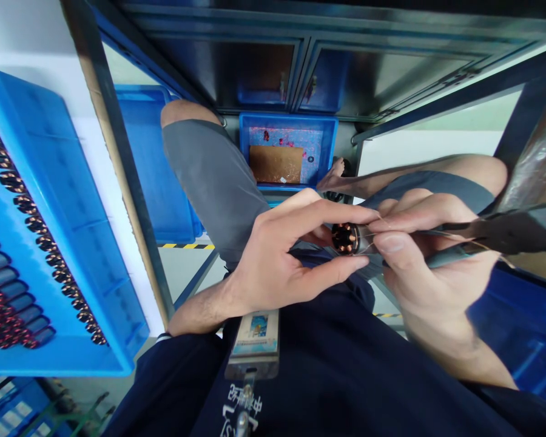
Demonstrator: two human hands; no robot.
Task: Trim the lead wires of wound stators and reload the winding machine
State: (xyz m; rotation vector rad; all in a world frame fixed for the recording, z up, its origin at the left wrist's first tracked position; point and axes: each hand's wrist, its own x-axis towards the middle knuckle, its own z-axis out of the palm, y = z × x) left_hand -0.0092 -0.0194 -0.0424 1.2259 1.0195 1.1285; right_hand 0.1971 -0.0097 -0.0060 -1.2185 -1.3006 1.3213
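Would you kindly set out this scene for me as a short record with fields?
left hand: left hand pinches a small copper-wound cylinder between thumb and fingers
right hand: right hand holds dark pliers, pointing toward the cylinder
left side: blue tray with rows of similar wound parts
floor ahead: blue bin with a brown sheet inside
lap: badge hanging over dark clothing

Blue tray [95, 255] left, on a white surface [22, 36]. Dark metal cabinet [300, 60] ahead, glossy doors. Blue bin [327, 130] below it, cardboard [275, 164] inside. Pale floor [182, 267] with yellow-black tape [186, 246]. Frame post [118, 152] left of centre.
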